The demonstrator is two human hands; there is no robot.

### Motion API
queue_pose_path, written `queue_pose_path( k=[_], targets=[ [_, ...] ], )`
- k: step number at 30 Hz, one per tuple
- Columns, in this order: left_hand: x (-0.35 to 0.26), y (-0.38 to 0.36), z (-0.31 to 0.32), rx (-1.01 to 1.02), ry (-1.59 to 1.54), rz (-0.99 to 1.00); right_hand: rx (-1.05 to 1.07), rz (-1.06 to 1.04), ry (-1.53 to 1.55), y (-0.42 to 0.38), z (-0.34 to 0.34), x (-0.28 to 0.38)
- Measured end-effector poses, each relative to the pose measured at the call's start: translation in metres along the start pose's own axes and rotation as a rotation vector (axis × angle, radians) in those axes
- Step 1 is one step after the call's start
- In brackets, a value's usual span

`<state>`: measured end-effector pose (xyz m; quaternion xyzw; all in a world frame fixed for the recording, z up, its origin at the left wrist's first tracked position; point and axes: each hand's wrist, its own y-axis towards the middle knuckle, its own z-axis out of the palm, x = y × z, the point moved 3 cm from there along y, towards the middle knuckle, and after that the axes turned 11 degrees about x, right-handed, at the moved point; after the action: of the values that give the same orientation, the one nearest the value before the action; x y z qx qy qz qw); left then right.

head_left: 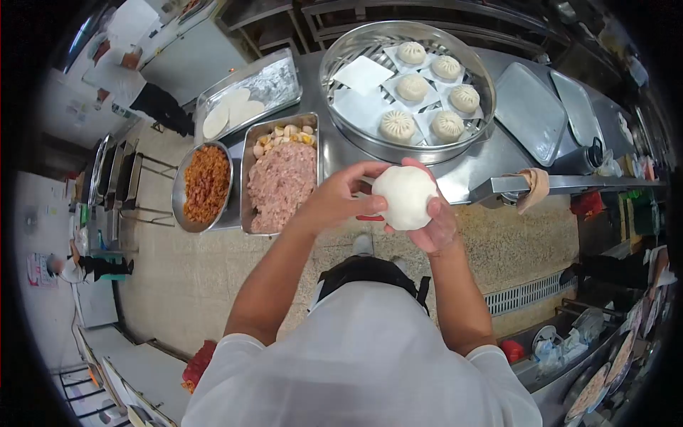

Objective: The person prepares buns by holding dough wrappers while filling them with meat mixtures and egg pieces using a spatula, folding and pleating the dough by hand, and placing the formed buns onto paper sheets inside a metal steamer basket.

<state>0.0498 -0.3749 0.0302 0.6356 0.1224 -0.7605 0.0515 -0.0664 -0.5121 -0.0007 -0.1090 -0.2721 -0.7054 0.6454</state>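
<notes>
A smooth, round white bun (407,198) of dough is held between my two hands, above the floor just in front of the table edge. My left hand (338,196) grips its left side with the thumb in front. Around its right side and underneath curl the fingers of my right hand (440,222). Just beyond my hands stands a round metal steamer (388,151). Several pleated buns (397,126) sit in it on paper squares, and a bare paper square (363,74) lies at its left. The bun's underside is hidden.
Left of the steamer are a tray of pale minced meat (283,174), a bowl of reddish-brown filling (206,181) and a tray with flat dough rounds (231,110). Metal trays (530,110) lie right. A cloth (533,188) hangs over a rail. Other people (121,78) stand farther off.
</notes>
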Motion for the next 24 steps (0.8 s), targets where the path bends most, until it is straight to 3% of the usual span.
queue_pose_path(
  k=[3, 7, 9, 10, 12, 16, 21, 24],
  targets=[
    [0.007, 0.033, -0.052, -0.018, 0.199, -0.061, -0.088, -0.03, -0.095, -0.006, -0.021, 0.007],
    [0.01, 0.098, -0.135, -0.072, 0.464, -0.15, -0.219, -0.055, -0.005, -0.018, -0.06, 0.017],
    [0.013, 0.139, -0.177, -0.082, 0.862, -0.287, -0.285, -0.039, -0.06, -0.018, -0.068, 0.025],
    [0.024, 0.16, -0.203, -0.073, 0.853, -0.279, -0.296, -0.04, -0.07, -0.015, -0.068, 0.029],
    [0.043, 0.199, -0.242, -0.046, 1.174, -0.276, -0.303, -0.013, -0.12, -0.007, -0.069, 0.036],
    [0.064, 0.247, -0.283, 0.007, 1.358, -0.467, -0.36, -0.018, -0.147, 0.008, -0.08, 0.043],
    [0.085, 0.276, -0.315, 0.066, 1.325, -0.401, -0.484, -0.036, -0.119, 0.032, -0.077, 0.051],
    [0.077, 0.28, -0.321, 0.135, 1.25, -0.46, -0.489, 0.023, -0.146, 0.048, -0.087, 0.057]
  ],
)
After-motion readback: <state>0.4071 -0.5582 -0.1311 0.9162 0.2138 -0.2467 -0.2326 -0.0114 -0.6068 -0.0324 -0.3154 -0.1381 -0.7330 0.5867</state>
